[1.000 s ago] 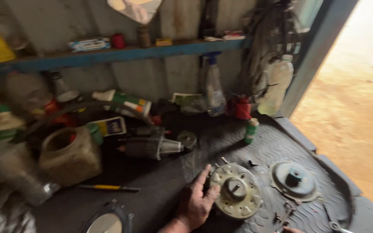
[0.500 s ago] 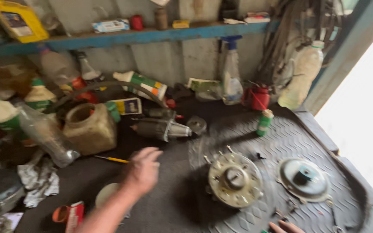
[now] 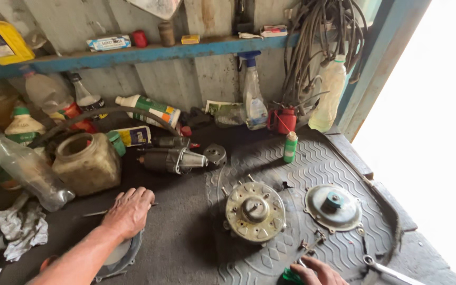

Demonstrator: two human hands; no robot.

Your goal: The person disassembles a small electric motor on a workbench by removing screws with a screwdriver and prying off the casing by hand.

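My left hand (image 3: 129, 211) lies palm down on the dark bench, with loose fingers that hold nothing. It covers the top edge of a round metal cover (image 3: 120, 256) and the end of a thin pencil-like tool (image 3: 92, 214). My right hand (image 3: 320, 273) shows only at the bottom edge, its fingers curled on a green-handled tool (image 3: 290, 275). Between the hands, a round motor part with studs (image 3: 254, 211) sits on the ribbed rubber mat (image 3: 312, 163). A round grey cap plate (image 3: 334, 207) lies to its right.
A small motor body (image 3: 172, 158), a dirty plastic jar (image 3: 86, 163), bottles and a crumpled rag (image 3: 23, 228) crowd the left and back. A small green bottle (image 3: 290, 146), a red can (image 3: 283, 120) and a spray bottle (image 3: 253, 100) stand behind the mat. A wrench (image 3: 391, 270) and loose screws (image 3: 312, 243) lie front right.
My left hand has left the studded motor part and moved left and down onto the round cover. The view has tilted down, and my right hand now shows more.
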